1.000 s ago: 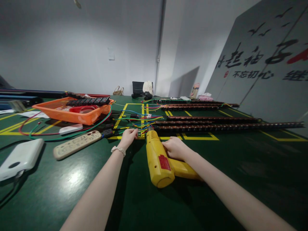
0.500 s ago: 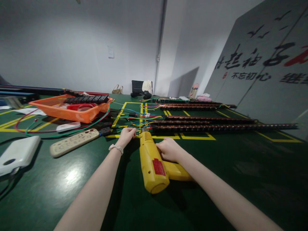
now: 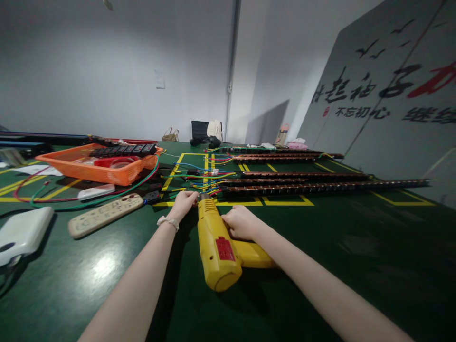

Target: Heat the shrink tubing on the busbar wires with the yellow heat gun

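A yellow heat gun (image 3: 216,244) with a red label lies sideways at the centre, its metal nozzle pointing away from me. My right hand (image 3: 239,222) is closed against it, where the handle joins the body; the fingertips are hidden behind the gun. Left of the nozzle, my left hand (image 3: 185,203), with a light band at the wrist, is closed in a pinch among thin coloured wires (image 3: 215,191). What exactly it pinches is too small to make out. These wires run to long dark strips (image 3: 306,188) stretching off to the right.
To the left stand an orange basket (image 3: 85,166) holding black parts, a beige power strip (image 3: 107,216) and a white box (image 3: 24,232) with a cable. Red and green wires loop past the basket. More strips (image 3: 274,158) lie farther back on the green table (image 3: 313,266).
The view has turned slightly right. The heat gun and my right hand have shifted a little left together, bringing the nozzle closer to my left hand, which stays pinched.
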{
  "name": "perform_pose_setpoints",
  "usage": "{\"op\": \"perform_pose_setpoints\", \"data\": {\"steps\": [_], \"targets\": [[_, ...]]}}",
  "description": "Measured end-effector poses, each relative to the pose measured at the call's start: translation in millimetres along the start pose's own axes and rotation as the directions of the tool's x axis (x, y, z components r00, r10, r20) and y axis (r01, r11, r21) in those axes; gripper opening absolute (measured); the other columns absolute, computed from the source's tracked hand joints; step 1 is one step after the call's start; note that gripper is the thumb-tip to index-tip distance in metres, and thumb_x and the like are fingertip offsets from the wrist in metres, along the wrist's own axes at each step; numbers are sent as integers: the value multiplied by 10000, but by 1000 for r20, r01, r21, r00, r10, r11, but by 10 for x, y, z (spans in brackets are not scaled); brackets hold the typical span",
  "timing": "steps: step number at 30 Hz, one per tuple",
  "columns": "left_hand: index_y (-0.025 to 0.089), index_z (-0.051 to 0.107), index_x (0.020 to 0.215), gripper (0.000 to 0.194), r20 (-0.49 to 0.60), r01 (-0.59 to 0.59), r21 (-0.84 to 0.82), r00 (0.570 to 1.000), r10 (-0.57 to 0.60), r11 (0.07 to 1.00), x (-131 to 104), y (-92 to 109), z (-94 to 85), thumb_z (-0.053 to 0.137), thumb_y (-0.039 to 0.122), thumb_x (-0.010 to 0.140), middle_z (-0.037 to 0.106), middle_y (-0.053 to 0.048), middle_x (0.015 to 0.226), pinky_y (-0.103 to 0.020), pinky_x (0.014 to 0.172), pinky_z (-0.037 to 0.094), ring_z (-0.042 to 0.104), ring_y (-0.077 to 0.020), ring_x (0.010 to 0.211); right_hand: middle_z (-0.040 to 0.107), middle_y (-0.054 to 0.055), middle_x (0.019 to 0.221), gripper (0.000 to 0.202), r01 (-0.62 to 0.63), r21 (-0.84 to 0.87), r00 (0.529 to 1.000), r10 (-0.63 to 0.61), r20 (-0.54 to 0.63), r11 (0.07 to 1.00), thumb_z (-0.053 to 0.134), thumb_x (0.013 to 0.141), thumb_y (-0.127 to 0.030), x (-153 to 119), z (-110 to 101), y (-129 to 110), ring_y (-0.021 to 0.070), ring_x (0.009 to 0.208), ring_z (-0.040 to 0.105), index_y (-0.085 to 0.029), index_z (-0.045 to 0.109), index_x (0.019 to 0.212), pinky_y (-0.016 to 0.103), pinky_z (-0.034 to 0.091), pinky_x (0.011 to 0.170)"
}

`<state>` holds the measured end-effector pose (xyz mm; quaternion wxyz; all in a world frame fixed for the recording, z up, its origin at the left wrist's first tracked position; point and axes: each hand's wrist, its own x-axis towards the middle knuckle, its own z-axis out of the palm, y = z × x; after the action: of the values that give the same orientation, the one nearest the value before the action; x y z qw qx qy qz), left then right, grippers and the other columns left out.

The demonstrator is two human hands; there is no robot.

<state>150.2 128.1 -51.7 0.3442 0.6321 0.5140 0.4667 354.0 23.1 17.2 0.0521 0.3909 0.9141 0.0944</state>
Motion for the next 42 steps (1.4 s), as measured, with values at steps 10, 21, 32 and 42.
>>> {"op": "perform_pose_setpoints", "data": {"steps": [10,21,32,42], "targets": [[170,501,477,294,-2,5,-14,1000,-5,1000,0,8,-4,503,377,686,446,36,423,-224,481,301,415,-100,452,697,90,814,176,-6,-9,1000,6,-24,1000,534,748,-243,-2,46,13,232,747,642,-154,653,842,292,401,660],[179,492,459,339,-1,-26,27,1000,26,999,-27,45,-15,487,393,722,484,25,417,-236,533,350,465,-112,462,703,87,813,166,-96,5,995,96,-14,995,522,732,-213,-125,87,223,230,761,643,-164,653,821,283,389,661],[179,488,492,431,-5,-34,-41,999,34,999,11,-3,-13,508,540,726,485,22,439,-243,535,356,464,-115,465,703,89,826,154,-109,-25,994,109,-6,994,509,745,-206,-182,78,265,233,749,647,-156,636,817,311,394,713],[176,477,472,454,-19,-19,67,1000,21,998,-10,23,-20,518,569,696,405,44,419,-239,458,228,344,-93,433,699,94,819,182,-4,-21,998,2,-64,1000,536,745,-244,49,50,-40,232,754,648,-140,657,834,300,399,693]]}}
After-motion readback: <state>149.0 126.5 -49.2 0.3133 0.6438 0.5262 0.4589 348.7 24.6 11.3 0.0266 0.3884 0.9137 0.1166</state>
